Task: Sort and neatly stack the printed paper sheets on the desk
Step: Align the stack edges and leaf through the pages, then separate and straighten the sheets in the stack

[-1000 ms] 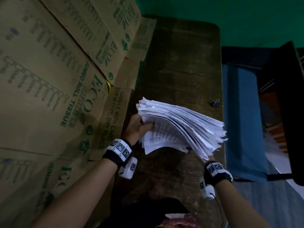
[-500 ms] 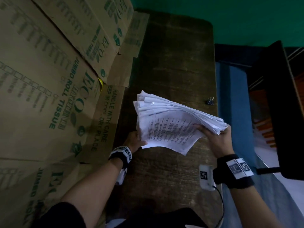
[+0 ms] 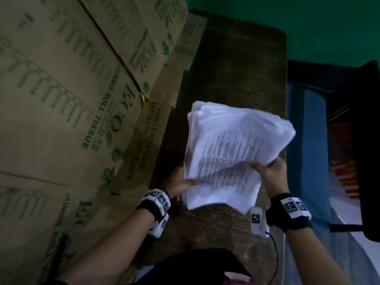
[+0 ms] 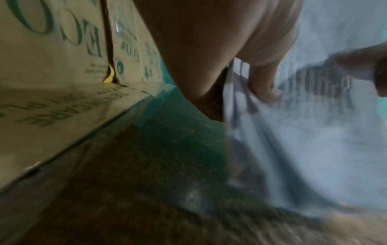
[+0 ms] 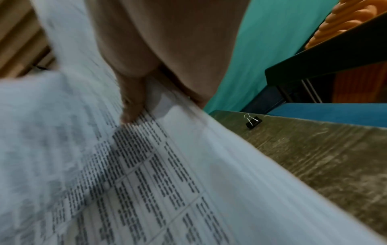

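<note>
A thick stack of printed white paper sheets (image 3: pixel 234 149) is held over the dark wooden desk (image 3: pixel 242 64), its printed face turned up toward me. My left hand (image 3: pixel 181 182) grips the stack's near left edge, thumb on top. My right hand (image 3: pixel 267 171) grips the near right edge, thumb pressed on the printed page. In the right wrist view my right thumb (image 5: pixel 132 106) lies on the printed sheets (image 5: pixel 146 182). The left wrist view shows my left hand (image 4: pixel 259 79) on the blurred stack (image 4: pixel 314 149). The sheets' lower edge hangs close to the desk.
Flattened cardboard boxes (image 3: pixel 67 103) with green print line the desk's left side. A black binder clip (image 5: pixel 253 122) sits on the desk near its right edge, hidden behind the paper in the head view. Beyond that edge are a blue surface (image 3: pixel 306 145) and a dark shelf (image 3: pixel 362 140).
The stack has turned from a fanned, edge-on hold to face up. My right hand moved from under its right end up to the near right edge.
</note>
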`<state>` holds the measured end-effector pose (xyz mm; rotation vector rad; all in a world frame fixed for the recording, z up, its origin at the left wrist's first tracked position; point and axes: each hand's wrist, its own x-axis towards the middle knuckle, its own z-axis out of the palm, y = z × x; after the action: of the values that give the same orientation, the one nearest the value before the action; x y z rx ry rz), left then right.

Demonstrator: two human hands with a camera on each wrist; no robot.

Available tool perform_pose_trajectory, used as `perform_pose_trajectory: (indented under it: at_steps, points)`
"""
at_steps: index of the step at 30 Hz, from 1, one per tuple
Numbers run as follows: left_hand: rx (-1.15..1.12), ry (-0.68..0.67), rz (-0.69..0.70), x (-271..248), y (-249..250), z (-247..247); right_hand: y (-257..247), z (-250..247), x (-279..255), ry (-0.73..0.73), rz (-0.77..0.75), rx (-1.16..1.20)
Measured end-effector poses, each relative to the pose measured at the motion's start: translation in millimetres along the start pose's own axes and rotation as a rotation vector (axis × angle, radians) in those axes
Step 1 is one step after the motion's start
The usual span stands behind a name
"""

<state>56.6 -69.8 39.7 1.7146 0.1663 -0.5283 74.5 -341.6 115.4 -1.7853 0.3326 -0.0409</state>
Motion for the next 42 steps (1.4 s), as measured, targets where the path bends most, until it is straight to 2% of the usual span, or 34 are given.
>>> perform_pose_trajectory:
  at_steps: [2,6,9,13,15,17,19,21,22,24,26,29,39,42]
  points:
    - [-0.020,-0.012,0.012,-8.6,-12.1,-2.7,5.8,1.3,3.1,-0.057,0.080,0.045]
    - [-0.120,0.010,-0.098,-23.1,-35.2,6.2,45.6,4.6,4.4,-0.089,0.301,-0.086]
    - [-0.025,0.061,-0.154,-26.1,-43.1,12.1,75.3,12.3,5.0,-0.103,0.426,-0.214]
    - [0.080,0.061,-0.228,-25.8,-56.9,12.2,94.8,20.2,6.8,-0.189,0.565,-0.461]
    - [0.149,0.090,-0.258,-25.2,-62.7,10.3,96.8,23.4,9.1,-0.175,0.573,-0.661]
    - [0.194,0.129,-0.262,-25.8,-66.5,8.4,85.6,30.9,5.2,-0.155,0.387,-0.914]
    - [0.239,0.167,-0.241,-27.9,-70.0,6.5,67.9,47.2,-5.8,-0.245,-0.021,-1.123]
    - [0.248,0.189,-0.228,-31.9,-72.8,5.2,61.9,72.5,-16.8,-0.520,-0.494,-1.211]
    - [0.248,0.194,-0.228,-33.6,-74.2,4.6,63.0,85.9,-22.2,-0.682,-0.664,-1.242]
    - [0.244,0.193,-0.218,-36.0,-77.6,4.0,66.5,109.5,-30.8,-0.931,-0.829,-1.294]
    - [0.237,0.189,-0.219,-37.7,-78.6,4.1,64.4,129.2,-36.2,-1.074,-0.881,-1.371]
    - [0.220,0.172,-0.229,-39.9,-77.3,4.6,62.4,145.9,-36.6,-1.207,-0.843,-1.484]
    - [0.082,0.212,-0.299,-40.3,-87.1,7.5,47.9,154.6,-30.1,-1.288,-0.946,-1.528]
    - [0.059,0.155,-0.342,-42.0,-86.8,6.4,44.9,152.1,-27.6,-1.306,-0.914,-1.531]
